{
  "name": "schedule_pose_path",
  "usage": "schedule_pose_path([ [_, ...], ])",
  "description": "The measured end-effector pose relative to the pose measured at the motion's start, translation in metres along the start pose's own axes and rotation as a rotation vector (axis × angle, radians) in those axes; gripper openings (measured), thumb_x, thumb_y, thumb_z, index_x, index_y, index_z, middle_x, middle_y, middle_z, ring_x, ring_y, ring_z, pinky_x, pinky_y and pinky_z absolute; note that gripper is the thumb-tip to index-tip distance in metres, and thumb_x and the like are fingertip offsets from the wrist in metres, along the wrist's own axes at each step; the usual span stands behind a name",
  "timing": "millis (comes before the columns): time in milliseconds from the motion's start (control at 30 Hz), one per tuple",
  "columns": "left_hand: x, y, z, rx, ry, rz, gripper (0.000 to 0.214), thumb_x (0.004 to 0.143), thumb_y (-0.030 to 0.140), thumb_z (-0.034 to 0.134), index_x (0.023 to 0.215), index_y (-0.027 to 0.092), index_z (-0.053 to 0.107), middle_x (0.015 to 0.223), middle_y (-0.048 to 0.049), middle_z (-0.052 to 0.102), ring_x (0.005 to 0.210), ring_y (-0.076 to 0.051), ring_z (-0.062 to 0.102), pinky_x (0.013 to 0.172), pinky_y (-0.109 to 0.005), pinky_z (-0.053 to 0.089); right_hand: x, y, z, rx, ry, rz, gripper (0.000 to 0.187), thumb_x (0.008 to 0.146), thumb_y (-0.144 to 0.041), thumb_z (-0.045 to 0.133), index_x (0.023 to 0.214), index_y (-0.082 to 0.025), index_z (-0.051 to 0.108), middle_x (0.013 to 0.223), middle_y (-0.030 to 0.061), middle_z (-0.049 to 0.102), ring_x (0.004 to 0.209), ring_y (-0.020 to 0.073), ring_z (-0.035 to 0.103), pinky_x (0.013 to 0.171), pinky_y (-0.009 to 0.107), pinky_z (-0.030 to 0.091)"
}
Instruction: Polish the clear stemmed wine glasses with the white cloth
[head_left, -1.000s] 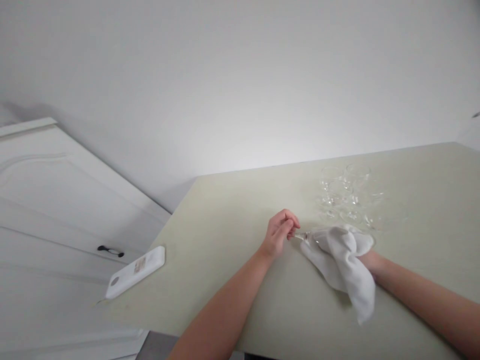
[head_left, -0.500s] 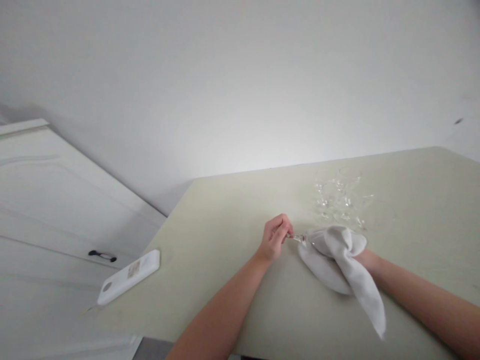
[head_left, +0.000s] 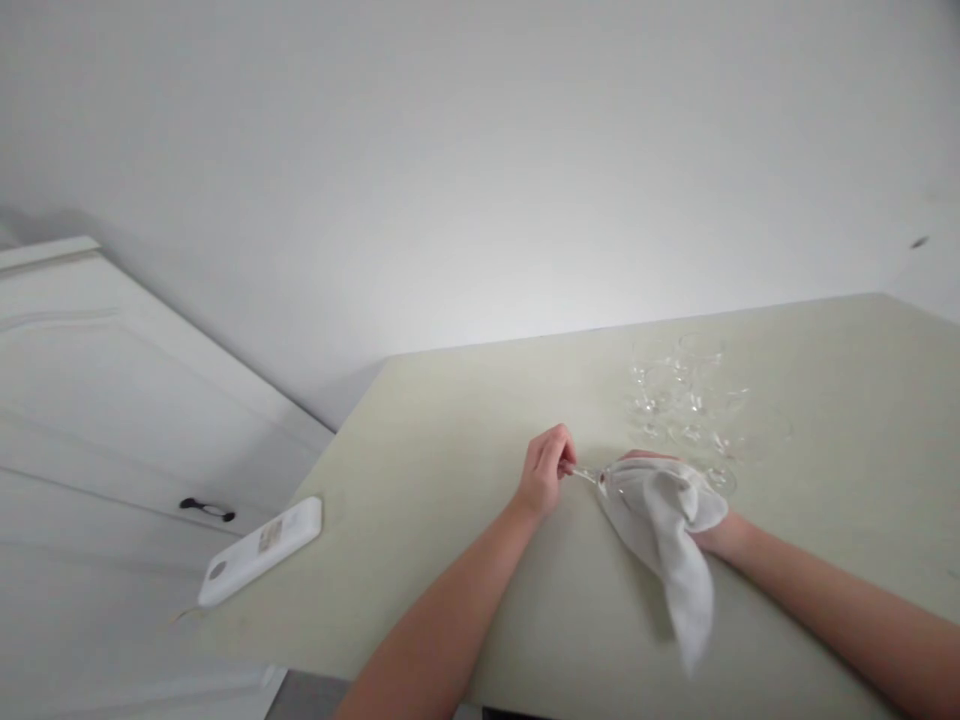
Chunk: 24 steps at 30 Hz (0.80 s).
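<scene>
Left hand: the left hand (head_left: 546, 470) has its fingertips pinched shut on the thin stem of a wine glass (head_left: 589, 474), which lies nearly level just above the table (head_left: 450, 480).
Right hand: the right hand (head_left: 712, 538) is mostly hidden, wrapped closed around the glass's bowl through a white cloth (head_left: 664, 510); one corner of the cloth hangs down toward the near edge.
Glass position: mid-table, between the two hands, stem pointing left.
Behind: a cluster of clear glasses (head_left: 686, 405) stands just beyond the cloth, close to the right hand.
Open room: bare tabletop spreads left of the left hand and along the far edge by the wall.
Left edge: a flat white device (head_left: 259, 550) lies at the table's left corner, overhanging the edge.
Beyond the edge: a white door (head_left: 112, 400) with a black handle (head_left: 206, 510).
</scene>
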<state>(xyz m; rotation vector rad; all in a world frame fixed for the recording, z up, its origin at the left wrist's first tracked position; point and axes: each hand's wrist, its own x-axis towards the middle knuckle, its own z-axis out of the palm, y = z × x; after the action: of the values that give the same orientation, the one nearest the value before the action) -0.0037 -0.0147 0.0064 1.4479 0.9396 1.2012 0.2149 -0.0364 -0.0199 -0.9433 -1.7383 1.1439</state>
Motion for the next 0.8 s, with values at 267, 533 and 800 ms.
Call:
schedule_pose_path([
  [267, 0.015, -0.012, 0.0, -0.028, 0.064, -0.286, 0.045, 0.088, 0.051, 0.044, 0.057, 0.019, 0.05, 0.047, 0.0034, 0.042, 0.043, -0.008, 0.036, 0.045, -0.023, 0.024, 0.0, -0.011, 0.01, 0.088, 0.222, 0.075, 0.031, 0.081, -0.039, 0.069, 0.11, -0.028, 0.068, 0.113, 0.0093, 0.073, 0.11, 0.0294, 0.068, 0.1, 0.041, 0.054],
  [533, 0.016, -0.018, -0.001, 0.025, 0.074, -0.271, 0.044, 0.09, 0.05, 0.04, 0.059, 0.02, 0.048, 0.049, 0.0041, 0.041, 0.041, -0.009, 0.036, 0.043, -0.023, 0.025, -0.011, -0.01, 0.009, 0.359, 0.098, 0.128, 0.046, 0.091, -0.053, 0.054, 0.129, -0.028, 0.059, 0.123, 0.0096, 0.07, 0.114, 0.0318, 0.066, 0.094, 0.038, 0.054],
  [800, 0.017, 0.014, -0.028, 0.376, -0.362, -0.074, 0.043, 0.08, 0.055, 0.07, 0.066, 0.016, 0.061, 0.062, 0.0013, 0.056, 0.058, -0.01, 0.047, 0.056, -0.023, 0.035, -0.001, -0.025, 0.012, 0.223, 0.171, 0.123, 0.036, 0.083, -0.047, 0.07, 0.111, -0.025, 0.066, 0.106, 0.0079, 0.073, 0.1, 0.0283, 0.069, 0.09, 0.042, 0.056],
])
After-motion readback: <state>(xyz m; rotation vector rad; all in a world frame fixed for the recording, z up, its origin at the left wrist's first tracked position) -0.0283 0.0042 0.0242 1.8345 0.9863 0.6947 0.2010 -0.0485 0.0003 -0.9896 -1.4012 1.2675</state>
